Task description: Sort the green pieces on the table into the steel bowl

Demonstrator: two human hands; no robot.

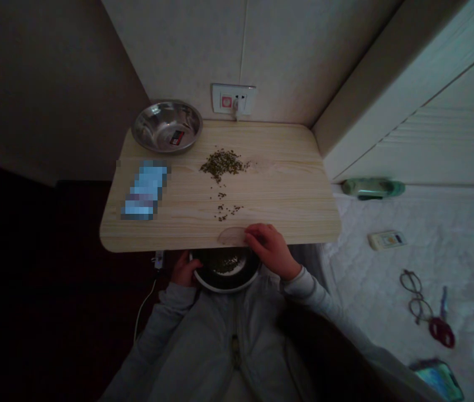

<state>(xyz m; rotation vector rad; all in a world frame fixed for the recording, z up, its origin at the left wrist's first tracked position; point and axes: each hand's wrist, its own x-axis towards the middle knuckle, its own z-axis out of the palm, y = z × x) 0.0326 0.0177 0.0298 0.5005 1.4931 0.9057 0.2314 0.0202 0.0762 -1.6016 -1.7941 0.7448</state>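
My left hand (185,270) grips the left rim of a dark bowl with a white edge (227,287), held just below the table's front edge. Small greenish grains (227,262) lie inside that bowl. My right hand (271,249), fingers closed, pinches a thin see-through oval piece (232,235) resting at the front edge of the wooden table (295,195). Behind it a pile of the same small grains (223,163) lies on the table, with a thin scattered trail between the pile and the oval piece.
A steel bowl (144,131) stands at the back left, with a blurred-out phone (144,190) before it. A wall socket (234,99) holds a plug. On the white bed (358,301) are a green bottle (373,188), a remote (387,240), glasses (416,298) and another phone (440,379).
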